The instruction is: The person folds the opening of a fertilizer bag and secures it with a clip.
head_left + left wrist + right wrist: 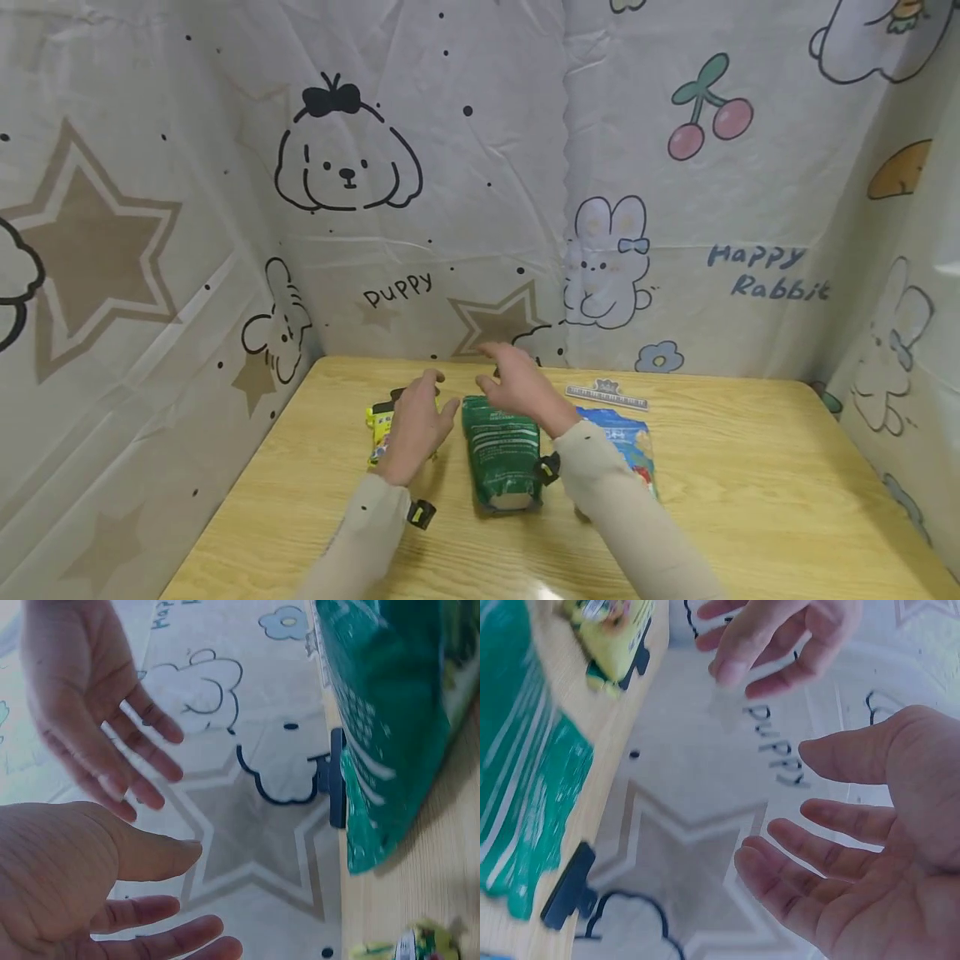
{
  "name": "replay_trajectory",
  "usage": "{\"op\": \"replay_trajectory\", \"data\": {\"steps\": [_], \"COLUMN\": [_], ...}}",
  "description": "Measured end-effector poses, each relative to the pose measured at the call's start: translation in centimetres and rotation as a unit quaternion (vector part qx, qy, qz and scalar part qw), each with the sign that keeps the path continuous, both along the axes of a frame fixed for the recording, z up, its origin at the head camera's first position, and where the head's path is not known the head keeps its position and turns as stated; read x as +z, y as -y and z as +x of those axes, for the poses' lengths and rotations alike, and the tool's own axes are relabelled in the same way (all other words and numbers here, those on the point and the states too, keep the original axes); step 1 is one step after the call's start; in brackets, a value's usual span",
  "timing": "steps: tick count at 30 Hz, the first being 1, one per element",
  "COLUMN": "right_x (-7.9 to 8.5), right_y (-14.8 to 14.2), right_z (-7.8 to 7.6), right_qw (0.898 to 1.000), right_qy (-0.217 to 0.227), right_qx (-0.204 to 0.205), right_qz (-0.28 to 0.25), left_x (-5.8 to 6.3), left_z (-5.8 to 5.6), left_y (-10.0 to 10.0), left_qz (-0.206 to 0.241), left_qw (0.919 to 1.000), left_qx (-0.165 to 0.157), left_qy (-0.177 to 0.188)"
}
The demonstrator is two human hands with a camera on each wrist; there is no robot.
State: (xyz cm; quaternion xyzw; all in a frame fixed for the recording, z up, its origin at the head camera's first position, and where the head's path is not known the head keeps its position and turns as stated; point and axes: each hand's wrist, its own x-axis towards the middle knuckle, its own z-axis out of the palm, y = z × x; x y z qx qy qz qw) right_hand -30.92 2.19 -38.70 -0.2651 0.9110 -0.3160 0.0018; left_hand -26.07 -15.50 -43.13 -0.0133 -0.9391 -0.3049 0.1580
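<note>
My left hand (416, 429) hovers over the yellow bag (380, 435) at the left of the table, its fingers loosely extended and holding nothing. My right hand (522, 387) is raised over the far end of a green bag (504, 458), fingers spread and bent a little, also without anything in them. In the right wrist view both palms half face each other, with a gap between them. The green bag lies between the other two bags. A black clip (568, 885) is by its far end. Partly behind my right forearm lies a blue bag (626, 437).
A silver clip with a piano-key pattern (606, 396) lies near the table's back edge. Another black clip (384, 407) is by the yellow bag. The wooden table (750, 483) is bordered by a hanging cloth (480, 167) with cartoon prints at the back and sides.
</note>
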Motion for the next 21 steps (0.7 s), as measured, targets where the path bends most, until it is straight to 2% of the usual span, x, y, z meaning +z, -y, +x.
{"op": "replay_trajectory", "data": {"steps": [6, 13, 21], "right_x": [-0.9, -3.1, -6.5], "right_y": [-3.2, -5.4, -6.6], "right_z": [-0.3, -0.8, -1.6], "right_qw": [0.999, 0.998, 0.994], "right_qy": [-0.002, 0.004, 0.062], "right_qx": [-0.031, -0.057, -0.090], "right_qz": [-0.018, -0.014, 0.014], "left_x": [-0.5, -2.2, -3.7], "left_z": [-0.8, -2.0, -2.9], "left_y": [-1.2, -1.8, -1.9], "left_qz": [0.029, 0.057, 0.057], "left_qw": [0.9986, 0.9932, 0.9862], "left_qx": [-0.018, -0.017, -0.022], "left_qy": [0.041, 0.100, 0.154]}}
